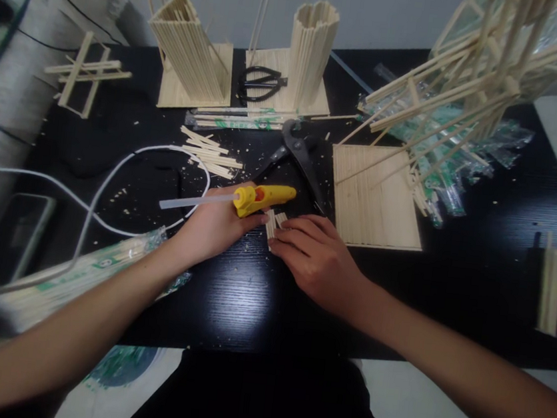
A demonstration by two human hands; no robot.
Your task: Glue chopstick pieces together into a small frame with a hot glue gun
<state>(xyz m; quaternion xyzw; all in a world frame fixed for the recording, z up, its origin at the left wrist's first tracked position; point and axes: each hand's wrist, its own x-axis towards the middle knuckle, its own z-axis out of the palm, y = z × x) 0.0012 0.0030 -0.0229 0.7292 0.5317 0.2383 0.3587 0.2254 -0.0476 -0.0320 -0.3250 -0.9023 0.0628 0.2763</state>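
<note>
My left hand [219,226] is closed around a yellow hot glue gun [262,199], whose nozzle points right. A translucent glue stick [193,201] pokes out of its back end. The left thumb reaches to the edge of a small bundle of short wooden sticks [271,225], just below the gun. From the other side my right hand [320,257] pinches this bundle with bent fingers, low over the black table [238,298]. The fingertips partly hide the bundle, and the gun's handle is hidden by the left hand.
Pliers [301,154] and loose cut sticks [209,152] lie beyond my hands. Two stick towers [190,51] on square bases stand at the back, with black scissors [262,86] between. A flat stick panel [375,200] and tall stick frame [494,79] are right; a white cable [105,182] loops left.
</note>
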